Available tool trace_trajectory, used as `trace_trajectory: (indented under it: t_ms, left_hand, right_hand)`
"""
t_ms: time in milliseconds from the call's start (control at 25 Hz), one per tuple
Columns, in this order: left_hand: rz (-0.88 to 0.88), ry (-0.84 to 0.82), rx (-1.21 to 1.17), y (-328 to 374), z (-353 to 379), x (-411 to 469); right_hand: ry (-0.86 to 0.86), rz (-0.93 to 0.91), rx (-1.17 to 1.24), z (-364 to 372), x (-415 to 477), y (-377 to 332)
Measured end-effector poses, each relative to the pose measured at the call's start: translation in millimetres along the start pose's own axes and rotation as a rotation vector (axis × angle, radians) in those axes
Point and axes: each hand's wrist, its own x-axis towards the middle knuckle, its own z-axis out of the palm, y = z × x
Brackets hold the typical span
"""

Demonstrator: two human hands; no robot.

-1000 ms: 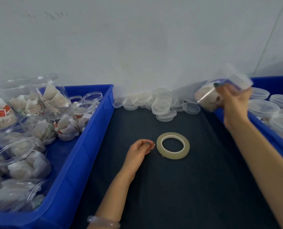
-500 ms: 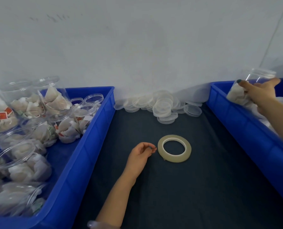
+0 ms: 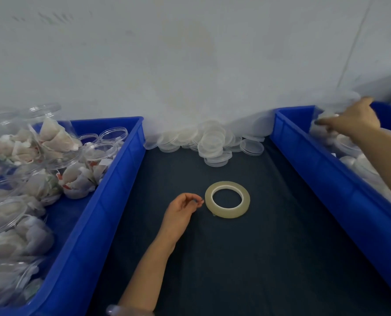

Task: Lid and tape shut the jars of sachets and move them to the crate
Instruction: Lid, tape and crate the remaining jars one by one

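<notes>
Head view: a jar (image 3: 333,103) is gripped by the right hand (image 3: 355,120) at the far end of the right crate (image 3: 304,142); the left hand (image 3: 178,213), loosely curled and empty, is rested just left of the tape roll (image 3: 227,199).

tape roll (image 3: 227,199) between two crates (image 3: 112,179)

Pale, translucent wrist bangle (image 3: 112,310)
</notes>
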Motion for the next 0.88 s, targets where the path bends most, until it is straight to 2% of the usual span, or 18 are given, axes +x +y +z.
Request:
trace_trajectory:
  t_ms: [80, 360, 480, 600, 760, 880]
  left_hand:
    - [-0.002, 0.001, 0.003, 0, -1, 0]
    - [-0.011, -0.002, 0.023, 2, -1, -1]
    - [-0.017, -0.007, 0.074, 5, -1, -6]
    - [0.043, -0.061, 0.267, 4, -4, -18]
    - [0.186, -0.203, 0.637, 2, -17, -46]
    - [0.295, -0.334, 0.879, 8, -30, -69]
  right_hand:
    - [-0.005, -0.068, -0.142, 7, -6, 7]
    - [-0.113, -0.089, -0.169, 11, -12, 19]
    - [-0.124, -0.109, -0.257, 13, -13, 19]
    - [-0.15, -0.126, -0.353, 16, -14, 16]
    - [-0.156, -0.137, -0.623, 27, -10, 17]
    - [-0.132, -0.157, -0.687, 29, -19, 11]
